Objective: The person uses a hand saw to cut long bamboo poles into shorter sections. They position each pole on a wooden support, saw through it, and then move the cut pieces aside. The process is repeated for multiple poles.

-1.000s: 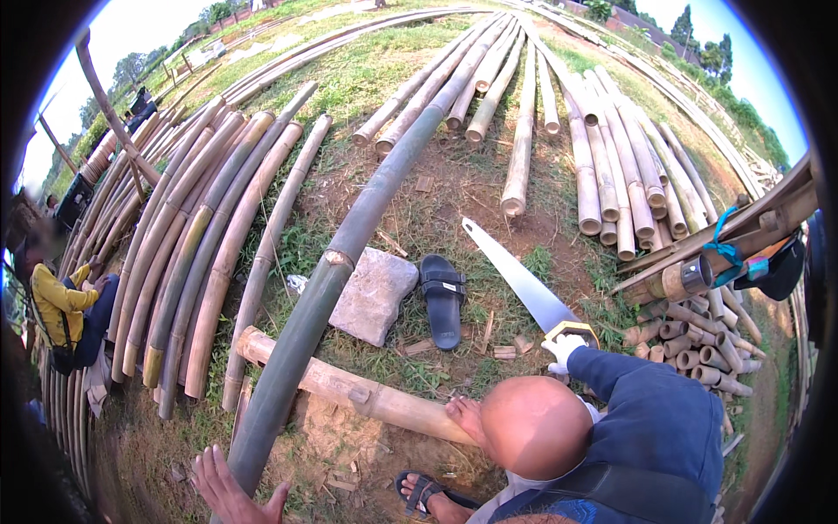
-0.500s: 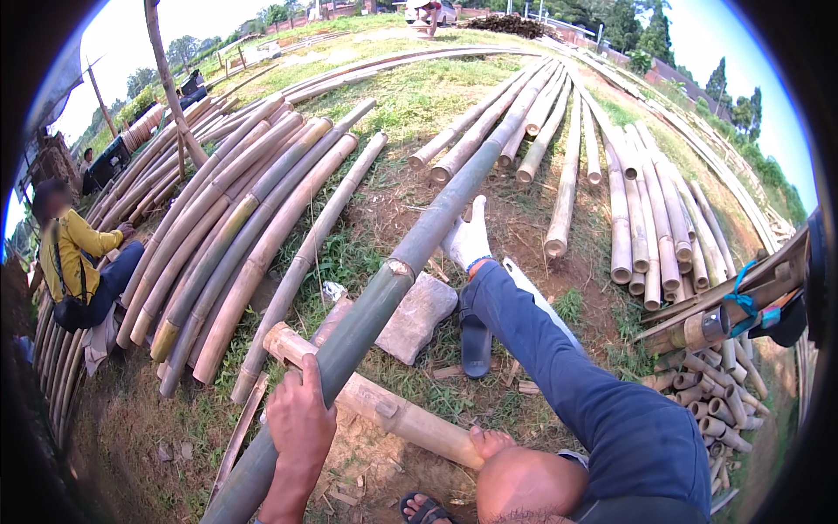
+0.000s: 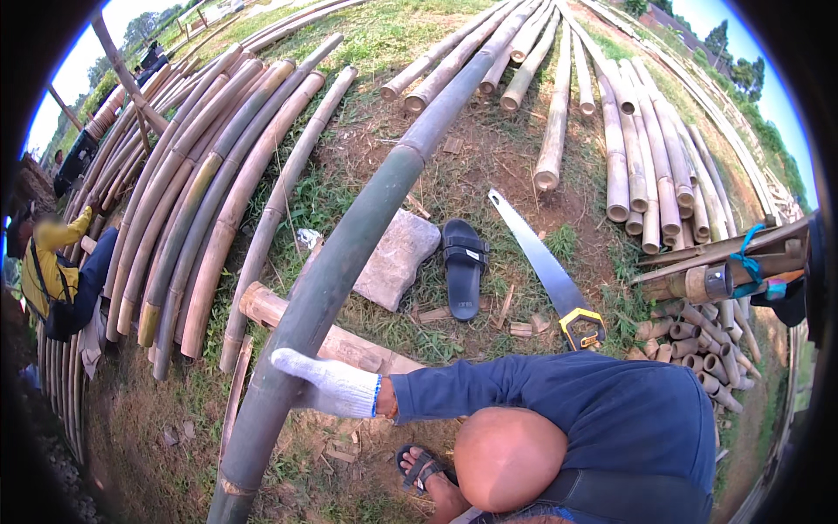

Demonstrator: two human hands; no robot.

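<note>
A long green bamboo pole [image 3: 349, 236] runs from the lower edge up to the far stack, lying across a shorter bamboo log [image 3: 275, 310] on the ground. My right hand [image 3: 332, 384], in a white knit glove with a blue-trimmed cuff, grips the pole near its lower end. Its thumb rests over the top; the fingers underneath are hidden. My left hand is out of the picture. Right of the pole lie a flat stone [image 3: 397, 258], a loose black sandal [image 3: 463, 271] and a handsaw [image 3: 546, 266] with a yellow and black handle.
Bamboo poles lie in rows at the left [image 3: 205, 192] and far right [image 3: 650, 166]. Short cut bamboo pieces [image 3: 703, 349] are heaped at the right. A person in a yellow top [image 3: 52, 262] sits at the far left. My sandalled foot [image 3: 419, 467] is below.
My gloved right hand has come from farther up the pole to its near part. My bare left hand, which held the pole's lower end, has left the picture. The view has tipped downward.
</note>
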